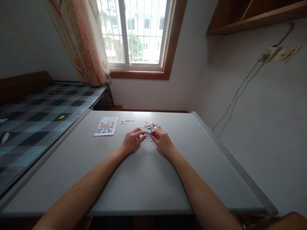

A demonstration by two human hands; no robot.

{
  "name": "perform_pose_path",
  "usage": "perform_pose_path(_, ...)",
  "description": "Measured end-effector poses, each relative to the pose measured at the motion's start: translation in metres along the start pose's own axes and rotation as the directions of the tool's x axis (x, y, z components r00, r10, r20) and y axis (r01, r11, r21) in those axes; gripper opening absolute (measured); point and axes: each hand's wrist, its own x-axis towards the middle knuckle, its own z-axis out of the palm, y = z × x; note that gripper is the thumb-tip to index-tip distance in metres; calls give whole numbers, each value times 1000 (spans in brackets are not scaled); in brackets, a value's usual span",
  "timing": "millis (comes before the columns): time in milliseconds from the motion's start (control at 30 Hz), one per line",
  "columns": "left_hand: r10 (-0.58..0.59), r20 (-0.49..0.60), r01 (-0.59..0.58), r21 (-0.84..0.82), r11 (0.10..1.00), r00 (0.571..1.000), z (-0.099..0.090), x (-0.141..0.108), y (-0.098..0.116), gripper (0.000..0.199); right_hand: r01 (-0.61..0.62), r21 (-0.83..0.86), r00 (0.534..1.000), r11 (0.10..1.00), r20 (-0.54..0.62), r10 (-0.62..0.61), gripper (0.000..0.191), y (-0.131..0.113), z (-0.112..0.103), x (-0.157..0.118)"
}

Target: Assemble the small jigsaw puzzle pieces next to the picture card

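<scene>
Left hand [132, 140] and right hand [163, 140] nearly meet, fingertips pinching at small, pale bluish-grey pieces [148, 135]; their exact grip is too small to tell. These lie mid-table [144, 179], before a multicoloured, jumbled pile [151, 125].

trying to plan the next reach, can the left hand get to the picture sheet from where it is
Probably yes: the left hand is near the picture sheet, with only bare tabletop between them.
</scene>
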Motion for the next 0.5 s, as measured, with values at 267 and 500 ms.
perform_pose_path(267,5,-4,-5,7,1000,1000,0,-1,0,21,3,3,1000,1000,-9,-3,8,-1,-1,1)
perform_pose_path(500,19,-14,-19,-3,1000,1000,-1,0,2,19,2,3,1000,1000,-12,-2,8,-2,0,1)
